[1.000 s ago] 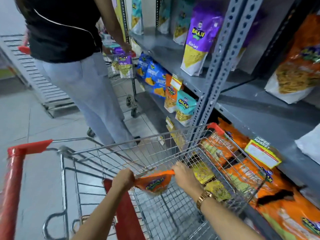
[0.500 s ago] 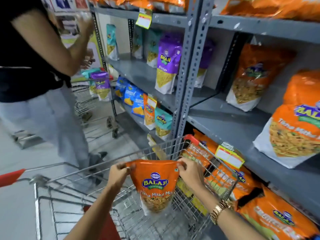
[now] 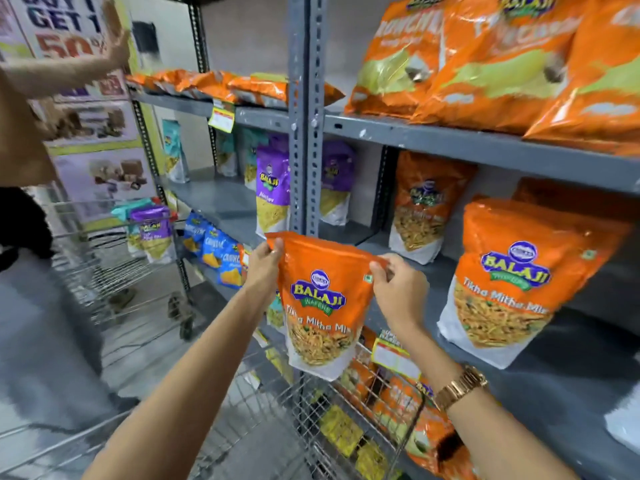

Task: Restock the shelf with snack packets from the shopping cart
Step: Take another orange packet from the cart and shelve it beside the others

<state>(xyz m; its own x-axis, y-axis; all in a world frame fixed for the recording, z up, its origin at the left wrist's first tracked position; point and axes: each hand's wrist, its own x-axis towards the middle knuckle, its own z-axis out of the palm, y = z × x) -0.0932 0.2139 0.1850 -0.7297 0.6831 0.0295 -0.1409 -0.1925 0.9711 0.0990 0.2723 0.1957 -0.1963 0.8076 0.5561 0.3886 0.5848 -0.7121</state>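
Your left hand (image 3: 264, 268) and right hand (image 3: 398, 289) pinch the top corners of the orange snack packet (image 3: 320, 303) — it hangs upright above the shopping cart (image 3: 346, 420), in front of the grey shelf (image 3: 554, 386).

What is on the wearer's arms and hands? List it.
Both forearms are bare, with no sleeves in view. The left hand has no glove or jewellery that shows. The right hand is gloveless too, with a gold link-band watch on its wrist.
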